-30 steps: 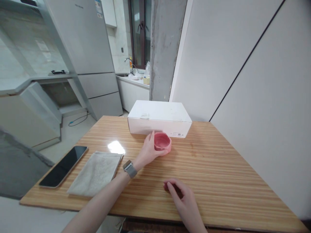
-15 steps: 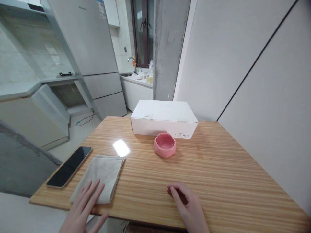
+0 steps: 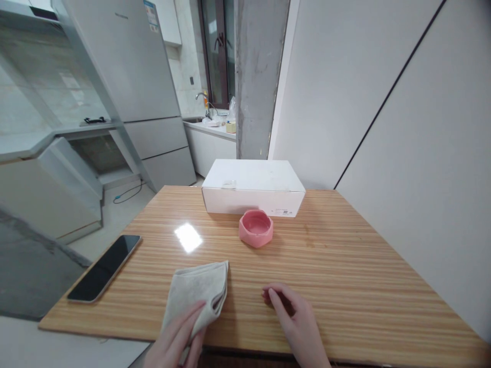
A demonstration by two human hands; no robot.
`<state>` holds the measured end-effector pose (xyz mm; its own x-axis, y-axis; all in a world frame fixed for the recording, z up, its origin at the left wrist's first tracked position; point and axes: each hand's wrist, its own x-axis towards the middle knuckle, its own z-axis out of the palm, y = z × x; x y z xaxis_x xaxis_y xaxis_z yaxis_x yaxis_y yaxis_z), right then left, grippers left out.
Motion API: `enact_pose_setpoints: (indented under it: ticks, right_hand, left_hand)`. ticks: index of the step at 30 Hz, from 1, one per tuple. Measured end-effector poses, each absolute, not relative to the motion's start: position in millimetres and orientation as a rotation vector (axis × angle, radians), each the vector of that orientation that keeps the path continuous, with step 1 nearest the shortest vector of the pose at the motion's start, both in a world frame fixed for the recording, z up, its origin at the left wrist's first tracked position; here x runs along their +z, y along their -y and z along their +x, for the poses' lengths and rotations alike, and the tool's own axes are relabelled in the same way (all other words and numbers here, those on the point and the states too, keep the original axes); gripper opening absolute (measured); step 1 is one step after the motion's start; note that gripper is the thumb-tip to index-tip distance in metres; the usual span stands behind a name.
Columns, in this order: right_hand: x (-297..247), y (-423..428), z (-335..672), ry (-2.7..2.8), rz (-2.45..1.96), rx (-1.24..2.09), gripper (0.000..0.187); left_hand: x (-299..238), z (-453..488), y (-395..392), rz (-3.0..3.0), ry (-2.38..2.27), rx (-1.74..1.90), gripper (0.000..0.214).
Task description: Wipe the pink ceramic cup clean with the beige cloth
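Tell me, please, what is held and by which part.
The left hand holds the folded beige cloth by its near edge; nothing shows in the right hand.

Fairly bright, cool, even light falls over the scene, and a hard-edged white glare burns out one patch of the brown wood-grained counter (image 3: 345,266). A soft shadow lies beside the folded beige cloth (image 3: 192,286). Wide-angle distortion tilts the tall silver-grey refrigerator (image 3: 123,61); the left edge looks soft.

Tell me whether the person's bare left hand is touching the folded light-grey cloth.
Touching: the head view shows the left hand gripping the grey cloth at its near edge, where the fabric buckles.
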<state>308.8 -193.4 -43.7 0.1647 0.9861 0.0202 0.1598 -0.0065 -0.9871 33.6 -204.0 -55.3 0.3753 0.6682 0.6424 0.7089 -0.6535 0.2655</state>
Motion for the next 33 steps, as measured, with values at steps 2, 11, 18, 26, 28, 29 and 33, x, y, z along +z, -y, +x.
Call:
enact_pose_setpoints:
  ticks: [2, 11, 18, 26, 28, 29, 33]
  right_hand:
    - [-40.9, 192.5, 309.3, 0.987, -1.321, 1.181, 0.040]
    - [-17.7, 192.8, 311.9, 0.189, -0.566, 1.955, 0.049]
    - [-30.5, 193.9, 328.0, -0.020, -0.701, 1.883, 0.050]
    - [-23.8, 191.8, 326.0, -0.064, -0.888, 1.665, 0.025]
    - [-24.1, 191.7, 330.6, -0.070, -0.925, 1.598, 0.022]
    - [-24.8, 191.3, 334.8, -0.072, -0.938, 1.565, 0.021]
    - [-26.5, 183.0, 363.2, -0.029, -1.022, 1.378, 0.014]
  left_hand:
    - [-37.6, 58.1, 194.6, -2.445, 1.564, -1.374, 0.030]
    - [-15.6, 170.8, 185.7, -2.510, 0.926, -1.461, 0.028]
    - [-36.0, 183.2, 198.2, -2.585, 0.659, -1.289, 0.029]
    - [18.5, 151.7, 92.4, -2.831, 1.612, -1.673, 0.072]
    - [13.7, 152.9, 57.6, -2.896, 1.754, -1.718, 0.097]
    - [9.4, 154.3, 44.6, -2.971, 1.771, -1.716, 0.102]
    - [-4.2, 161.8, 25.0, -3.212, 1.633, -1.833, 0.097]
